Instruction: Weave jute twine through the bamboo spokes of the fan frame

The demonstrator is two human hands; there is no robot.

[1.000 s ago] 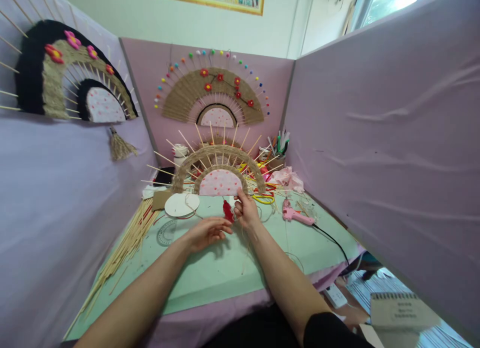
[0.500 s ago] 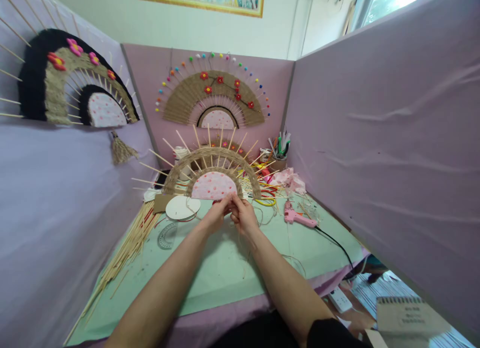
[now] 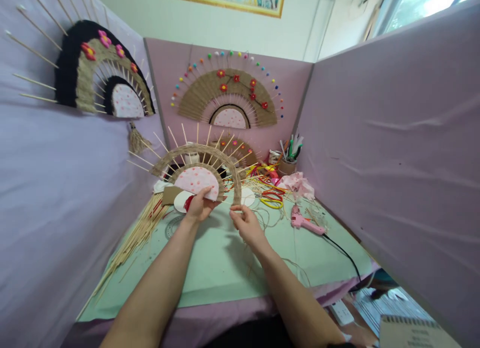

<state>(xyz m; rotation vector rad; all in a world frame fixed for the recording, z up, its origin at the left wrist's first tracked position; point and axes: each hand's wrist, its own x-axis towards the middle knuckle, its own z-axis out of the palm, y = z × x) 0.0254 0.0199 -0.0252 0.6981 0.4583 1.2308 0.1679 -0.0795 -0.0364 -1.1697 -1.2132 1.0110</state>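
A half-round fan of thin wooden sticks (image 3: 186,158), woven with bands of brown twine, is held up over the table. At its middle is a pink spotted half-circle (image 3: 198,182). My left hand (image 3: 202,207) grips the lower edge of this half-circle, thumb on the front. The fingertips of my right hand (image 3: 245,222) are pinched together at the lower right end of the outer twine band (image 3: 237,185). Loose twine (image 3: 268,219) trails around that hand; the exact hold is partly hidden by the fingers.
A pink glue gun (image 3: 305,223) with a black cord lies at the right. Long thin sticks (image 3: 129,238) are heaped along the left edge, near a clear protractor (image 3: 172,228). Yellow-handled scissors (image 3: 272,203) lie behind. Finished fans (image 3: 228,90) hang on the partitions.
My hands have moved apart, the right one now at the outer band's end. The fan has shifted left and tilted, its right end lower. The view has turned slightly left.
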